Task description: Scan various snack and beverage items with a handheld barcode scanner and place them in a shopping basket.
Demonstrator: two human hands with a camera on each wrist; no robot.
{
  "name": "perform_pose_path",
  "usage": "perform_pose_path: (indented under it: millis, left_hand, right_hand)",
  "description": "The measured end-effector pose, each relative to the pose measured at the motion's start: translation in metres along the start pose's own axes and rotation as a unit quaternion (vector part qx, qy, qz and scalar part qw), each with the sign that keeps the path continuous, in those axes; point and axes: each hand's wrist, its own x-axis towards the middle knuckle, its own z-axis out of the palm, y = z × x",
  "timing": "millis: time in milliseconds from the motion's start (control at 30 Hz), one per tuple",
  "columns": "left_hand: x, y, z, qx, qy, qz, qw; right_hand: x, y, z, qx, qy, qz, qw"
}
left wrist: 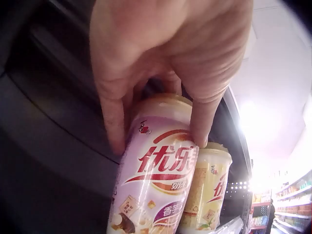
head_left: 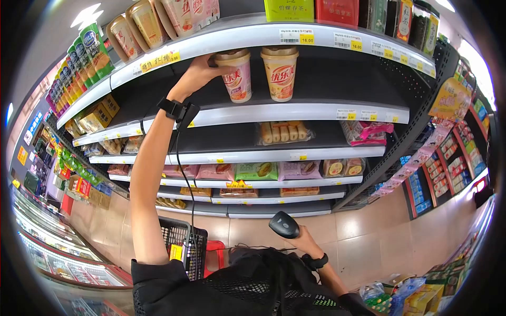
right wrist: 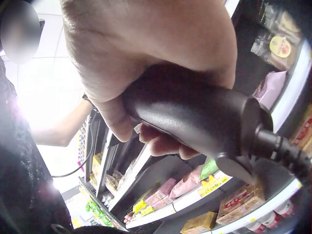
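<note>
My left hand grips a purple-and-white milk tea cup near its lid, at the front of a dark shelf. In the left wrist view, thumb and fingers wrap the upper part of that purple cup. A cream-yellow milk tea cup stands upright just to its right. Low in front of my body, my right hand holds a black handheld barcode scanner. The right wrist view shows fingers curled round the scanner's handle, its cable leaving the end.
Price labels line the shelf edge. Above are more cups and tea boxes; below lie packaged breads. A black shopping basket and a red stool-like object stand on the floor by my body. A cable hangs from my left wrist.
</note>
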Motion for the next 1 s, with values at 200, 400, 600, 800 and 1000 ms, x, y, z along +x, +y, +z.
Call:
perform_pose_path:
  millis: [200, 400, 600, 800, 1000]
  left_hand:
    - [-0.002, -0.005, 0.007, 0.030, 0.021, 0.044, 0.998]
    - [-0.007, -0.002, 0.007, 0.062, 0.033, 0.043, 0.997]
    - [-0.007, -0.006, 0.006, 0.111, 0.040, 0.046, 0.992]
    - [-0.008, -0.004, 0.006, 0.133, 0.037, 0.047, 0.989]
    - [-0.012, 0.005, 0.007, 0.139, 0.042, 0.046, 0.988]
  right_hand:
    - [-0.002, -0.010, -0.004, 0.006, 0.015, 0.022, 1.000]
    - [0.001, -0.007, -0.002, -0.023, 0.007, 0.020, 1.000]
    - [0.008, 0.013, 0.007, 0.019, 0.014, -0.006, 1.000]
    - [0.008, -0.002, 0.011, 0.016, -0.007, 0.029, 0.999]
    - [0.009, -0.006, 0.015, 0.001, -0.005, 0.007, 1.000]
